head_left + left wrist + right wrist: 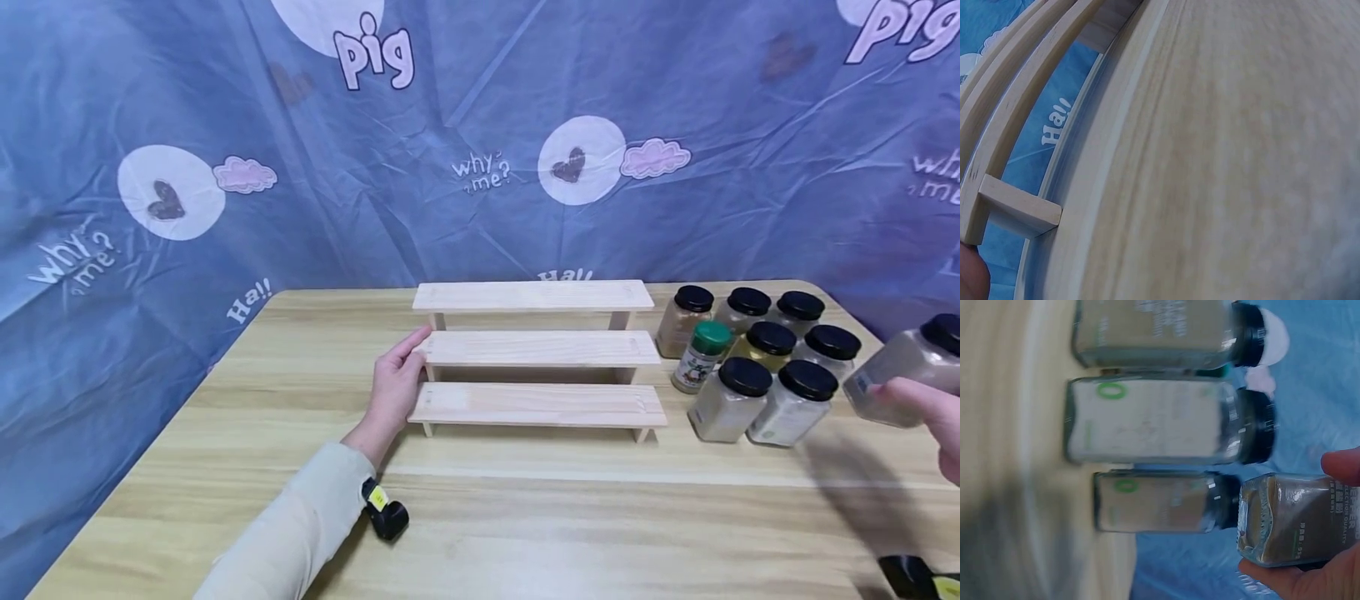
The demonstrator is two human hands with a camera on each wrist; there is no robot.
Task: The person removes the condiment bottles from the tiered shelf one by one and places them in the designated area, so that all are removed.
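Observation:
In the head view, my left hand (396, 379) rests against the left end of a three-tier wooden shelf rack (536, 348), its thumb and forefinger at the middle board. A fingertip (971, 272) shows beside the end of a board in the left wrist view. At the far right, my right hand (930, 417) grips a clear square spice jar (903, 375) with a black lid. The jar leans and is held above the table; brownish powder shows through its wall in the right wrist view, where thumb and fingers stand on opposite sides of it.
Several black-lidded spice jars (795, 412) stand grouped right of the rack, with a green-capped bottle (697, 362) among them. The wood-grain table (525, 517) meets a blue printed cloth (450, 208) behind.

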